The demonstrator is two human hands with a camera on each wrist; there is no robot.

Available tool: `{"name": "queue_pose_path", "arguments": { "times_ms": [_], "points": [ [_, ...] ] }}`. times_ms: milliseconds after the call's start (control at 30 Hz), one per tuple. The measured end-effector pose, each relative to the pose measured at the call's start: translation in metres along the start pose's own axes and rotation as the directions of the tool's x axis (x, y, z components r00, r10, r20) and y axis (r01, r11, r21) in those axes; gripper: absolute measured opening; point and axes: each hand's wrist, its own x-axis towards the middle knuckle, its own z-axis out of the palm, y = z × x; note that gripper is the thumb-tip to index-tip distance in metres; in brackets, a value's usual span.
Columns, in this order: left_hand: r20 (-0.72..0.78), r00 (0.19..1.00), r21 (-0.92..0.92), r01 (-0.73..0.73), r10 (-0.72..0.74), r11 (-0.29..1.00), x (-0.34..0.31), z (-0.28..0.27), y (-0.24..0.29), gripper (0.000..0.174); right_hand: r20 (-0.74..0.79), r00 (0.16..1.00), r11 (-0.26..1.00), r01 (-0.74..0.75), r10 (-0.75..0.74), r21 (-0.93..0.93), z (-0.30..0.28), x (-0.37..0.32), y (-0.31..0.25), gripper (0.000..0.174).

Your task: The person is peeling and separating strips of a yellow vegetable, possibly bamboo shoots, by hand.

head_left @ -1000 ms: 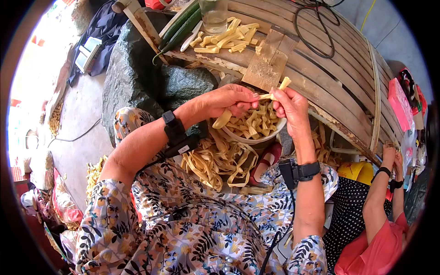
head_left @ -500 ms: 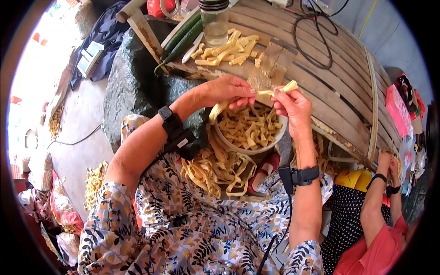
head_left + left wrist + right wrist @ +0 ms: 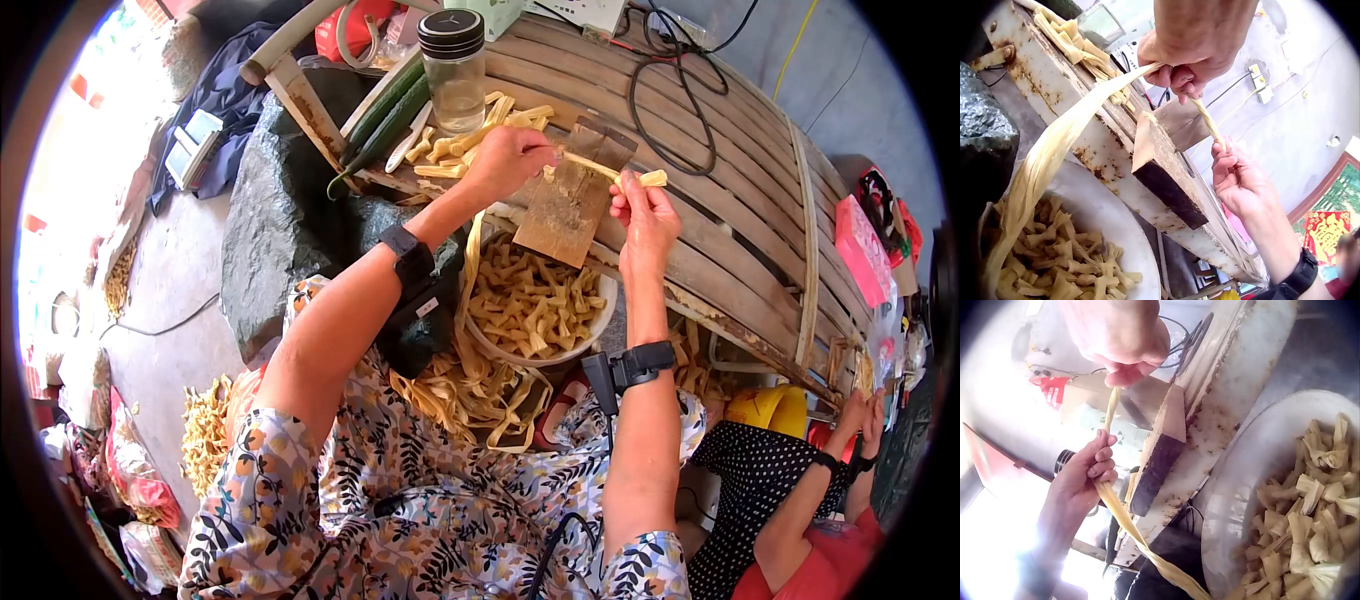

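My left hand [image 3: 505, 160] pinches a long, pale yellow pliable strip [image 3: 1054, 140]. My right hand [image 3: 645, 215] grips the same strip near its flared end [image 3: 653, 179]. Between the two hands the strip runs taut and twisted, above a wooden block [image 3: 555, 220]. Its wide, flat tail drops from my left hand past the white bucket [image 3: 1119, 215]. Short knotted yellow pieces [image 3: 535, 300] fill much of that bucket, below my hands. More loose long strips [image 3: 455, 400] lie heaped beside the bucket, close to my knees.
On the slatted bench [image 3: 745, 215] are a lidded glass jar [image 3: 455, 85], cucumbers [image 3: 395, 115], a white-handled tool [image 3: 408, 138], cut yellow pieces [image 3: 525, 115] and a black cable [image 3: 700, 120]. A dark rock-like mass [image 3: 285, 200] stands left. Another person [image 3: 810, 530] sits at right.
My hands have moved up from over the bucket to above the wooden block and drawn apart, with more twisted strip stretched between them. The view has tilted, showing the jar's lid.
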Motion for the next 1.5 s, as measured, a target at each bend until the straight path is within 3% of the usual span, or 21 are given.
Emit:
{"name": "queue_pose_path", "arguments": {
  "times_ms": [233, 367, 467, 567, 700, 733, 833, 867, 967, 1000, 1033, 1067, 1100, 1167, 1200, 1367, 1400, 1433, 1500],
  "points": [
    [-0.006, 1.000, -0.008, 0.026, -0.026, 1.000, 0.004, 0.005, -0.004, 0.017, -0.033, 0.999, 0.999, -0.015, 0.016, 0.036, 0.000, 0.007, 0.007, 0.017],
    [-0.007, 1.000, 0.029, 0.009, -0.009, 1.000, 0.003, 0.010, -0.013, 0.018, -0.044, 0.999, 0.997, -0.012, 0.009, -0.071, -0.003, 0.010, 0.020, 0.016],
    [-0.124, 0.992, 0.159, 0.014, 0.006, 0.987, -0.006, 0.014, -0.032, 0.018, -0.100, 0.995, 0.985, -0.011, -0.007, -0.174, -0.014, 0.006, 0.025, 0.015],
    [-0.048, 0.993, -0.062, 0.106, -0.109, 0.992, -0.011, 0.000, -0.023, 0.016, -0.037, 0.998, 0.961, -0.061, 0.053, -0.268, -0.021, -0.009, 0.007, 0.018],
    [0.320, 0.936, -0.339, 0.258, -0.148, 0.905, -0.042, -0.017, 0.013, 0.020, 0.256, 0.953, 0.867, -0.011, 0.160, -0.499, -0.025, -0.041, -0.014, 0.025],
    [0.372, 0.916, -0.328, 0.281, -0.151, 0.902, -0.049, -0.020, 0.019, 0.020, 0.350, 0.932, 0.772, 0.152, 0.097, -0.617, -0.029, -0.049, -0.015, 0.023],
    [0.350, 0.936, -0.343, 0.161, -0.032, 0.925, -0.062, -0.011, 0.020, 0.019, 0.408, 0.913, 0.749, 0.272, -0.003, -0.604, -0.034, -0.065, -0.022, 0.024],
    [0.339, 0.941, -0.302, 0.098, 0.011, 0.948, -0.065, -0.009, 0.019, 0.016, 0.369, 0.923, 0.741, 0.325, -0.112, -0.588, -0.036, -0.066, -0.027, 0.024],
    [0.184, 0.975, 0.142, -0.149, 0.122, 0.979, -0.084, 0.003, 0.036, 0.015, 0.313, 0.887, 0.763, 0.454, -0.339, -0.461, -0.025, -0.063, -0.032, 0.023],
    [0.133, 0.928, 0.278, -0.371, 0.347, 0.886, -0.087, 0.010, 0.036, 0.017, 0.341, 0.894, 0.729, 0.438, -0.291, -0.526, -0.022, -0.065, -0.029, 0.023],
    [0.252, 0.899, 0.384, -0.433, 0.359, 0.815, -0.091, 0.016, 0.036, 0.017, 0.365, 0.900, 0.691, 0.422, -0.239, -0.587, -0.021, -0.067, -0.024, 0.022],
    [0.288, 0.867, 0.357, -0.492, 0.407, 0.794, -0.096, 0.021, 0.036, 0.017, 0.399, 0.904, 0.660, 0.393, -0.151, -0.640, -0.027, -0.062, -0.006, 0.022],
    [0.322, 0.830, 0.327, -0.549, 0.456, 0.769, -0.098, 0.023, 0.038, 0.017, 0.430, 0.885, 0.627, 0.441, -0.181, -0.643, -0.024, -0.065, -0.001, 0.024],
    [0.375, 0.812, 0.344, -0.570, 0.447, 0.746, -0.100, 0.023, 0.038, 0.015, 0.366, 0.925, 0.624, 0.225, 0.105, -0.748, -0.027, -0.070, -0.007, 0.020],
    [0.401, 0.803, 0.354, -0.580, 0.442, 0.734, -0.100, 0.021, 0.040, 0.015, 0.359, 0.921, 0.654, 0.181, 0.149, -0.735, -0.028, -0.071, -0.007, 0.019],
    [0.300, 0.863, 0.155, -0.463, 0.405, 0.873, -0.099, 0.007, 0.038, 0.015, 0.382, 0.879, 0.782, 0.015, 0.287, -0.623, -0.039, -0.071, -0.015, 0.014],
    [0.281, 0.880, 0.096, -0.423, 0.383, 0.901, -0.096, 0.002, 0.039, 0.015, 0.430, 0.825, 0.784, -0.025, 0.367, -0.620, -0.040, -0.073, -0.017, 0.014],
    [0.342, 0.908, 0.070, -0.282, 0.243, 0.957, -0.092, -0.006, 0.041, 0.017, 0.477, 0.761, 0.783, -0.065, 0.440, -0.619, -0.040, -0.076, -0.020, 0.015],
    [0.470, 0.882, -0.027, -0.023, 0.033, 0.999, -0.084, -0.019, 0.039, 0.020, 0.623, 0.586, 0.813, -0.113, 0.518, -0.571, -0.039, -0.082, -0.020, 0.020]
  ]
}}
